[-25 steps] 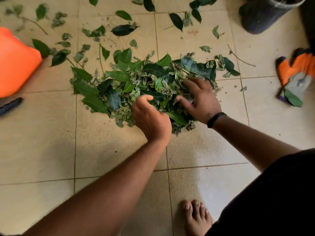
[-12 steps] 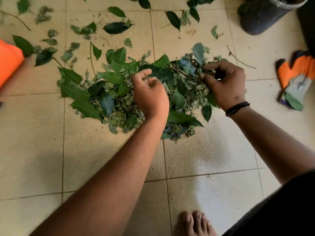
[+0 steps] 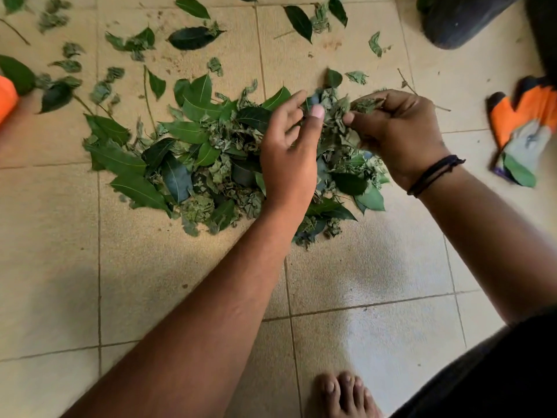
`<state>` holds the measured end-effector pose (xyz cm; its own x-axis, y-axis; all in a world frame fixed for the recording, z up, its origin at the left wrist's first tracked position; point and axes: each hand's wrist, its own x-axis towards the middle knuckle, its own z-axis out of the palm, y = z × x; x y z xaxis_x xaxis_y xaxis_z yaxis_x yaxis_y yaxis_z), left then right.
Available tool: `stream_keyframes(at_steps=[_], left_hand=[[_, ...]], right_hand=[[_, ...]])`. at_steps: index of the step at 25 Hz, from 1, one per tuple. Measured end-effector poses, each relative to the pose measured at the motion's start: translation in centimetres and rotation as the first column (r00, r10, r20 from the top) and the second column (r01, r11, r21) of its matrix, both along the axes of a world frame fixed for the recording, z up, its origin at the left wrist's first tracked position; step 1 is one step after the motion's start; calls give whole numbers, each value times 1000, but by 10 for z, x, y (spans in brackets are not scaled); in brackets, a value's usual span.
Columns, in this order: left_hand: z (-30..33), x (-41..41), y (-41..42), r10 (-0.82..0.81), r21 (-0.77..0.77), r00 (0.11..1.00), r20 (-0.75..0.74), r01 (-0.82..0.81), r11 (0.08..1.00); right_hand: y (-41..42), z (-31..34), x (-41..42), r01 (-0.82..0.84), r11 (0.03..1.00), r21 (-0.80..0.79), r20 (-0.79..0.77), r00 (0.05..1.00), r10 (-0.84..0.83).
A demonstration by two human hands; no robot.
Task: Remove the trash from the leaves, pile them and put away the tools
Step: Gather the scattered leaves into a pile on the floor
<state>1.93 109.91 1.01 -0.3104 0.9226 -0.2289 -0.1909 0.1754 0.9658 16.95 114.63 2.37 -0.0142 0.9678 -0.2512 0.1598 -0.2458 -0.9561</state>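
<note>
A heap of green leaves, whole and crumpled, lies on the beige tiled floor. My left hand hovers over the heap's right half, its thumb and fingers curled round a clump of crumpled leaves. My right hand, with a dark band at the wrist, pinches the same clump from the right. Between the two hands a bluish scrap shows among the leaves; what it is cannot be told.
Loose leaves and thin twigs are scattered beyond the heap. An orange and grey work glove lies at the right edge. A dark bucket stands top right. An orange object pokes in at left. My bare foot is below.
Both hands rose from the middle of the heap to its far right part and came together on a clump of leaves. The view shifted right, so the orange object slid nearly out of frame.
</note>
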Motion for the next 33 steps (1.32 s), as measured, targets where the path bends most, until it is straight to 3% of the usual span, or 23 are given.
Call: stream_keyframes(at_steps=[2, 4, 7, 10, 15, 18, 22, 24, 26, 27, 29, 31, 33], left_hand=[[8, 2, 6, -84, 11, 991, 102, 83, 996], [13, 4, 10, -81, -77, 972, 221, 100, 992], [8, 5, 11, 53, -237, 947, 317, 25, 971], [2, 0, 10, 230, -456, 880, 414, -18, 890], [-5, -23, 18, 386, -572, 792, 474, -56, 818], [-4, -32, 20, 402, -569, 764, 504, -57, 820], [-1, -39, 19, 374, -550, 748, 548, -15, 835], [0, -41, 16, 342, -548, 764, 547, 18, 836], [0, -40, 10, 321, -557, 782, 534, 40, 830], [1, -39, 7, 308, -559, 791, 529, 51, 828], [-1, -37, 2, 283, -557, 803, 525, 73, 828], [-3, -36, 2, 270, -561, 806, 527, 91, 822], [-1, -33, 4, 270, -551, 798, 539, 91, 830]], right_hand=[[-4, 10, -12, -72, 997, -40, -112, 991, 67], [-12, 14, -26, -81, 997, -11, -128, 989, 79], [-29, 7, -42, -124, 987, 102, 52, 992, 119], [-42, -4, -46, -214, 965, 150, 202, 962, 181], [-8, -23, -27, -64, 952, 300, 453, 888, -83], [41, -43, -15, -228, 954, 194, 702, 711, 27], [92, -58, -26, -489, 854, -178, 831, 389, 397], [95, -62, -32, -521, 832, -192, 905, 234, 356], [89, -57, -37, -532, 837, -124, 949, 184, 258], [85, -50, -37, -531, 845, -57, 953, 222, 204], [78, -38, -32, -459, 878, 139, 889, 448, 93], [67, -25, -25, -311, 910, 275, 727, 686, 15], [51, -10, -19, -160, 950, 269, 516, 857, -2]])
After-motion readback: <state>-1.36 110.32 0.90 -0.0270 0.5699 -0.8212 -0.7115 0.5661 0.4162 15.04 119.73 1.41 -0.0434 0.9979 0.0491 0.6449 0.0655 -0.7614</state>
